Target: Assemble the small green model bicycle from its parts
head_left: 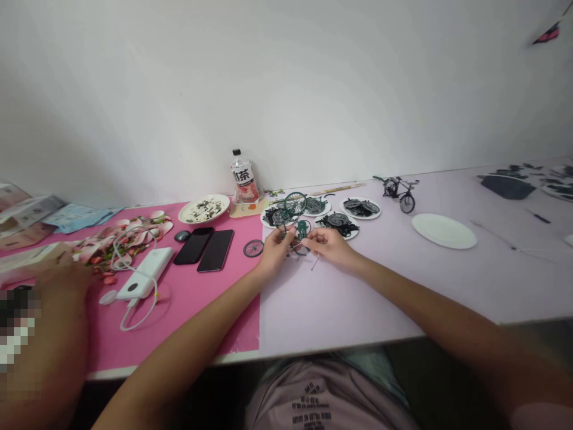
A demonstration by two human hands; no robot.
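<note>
Head view: surface [353, 298] pink at left, pale lilac at right, against a white wall [286, 89]. Left hand [274, 249] and right hand [330, 245] pinch a green model bicycle [303, 229] over the lilac; plates [355, 233] of dark parts [336, 221] behind, bottle [245, 182] by wall.

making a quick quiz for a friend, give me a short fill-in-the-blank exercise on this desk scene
1. On the table, the loose wheel beside the left hand rests on a ____ surface.
2. The upright bottle near the wall has a ____ cap.
3. The small part between the left hand and right hand is coloured ____.
4. Lying side by side are ____ phones.

Missing words: pink; black; green; two
</note>
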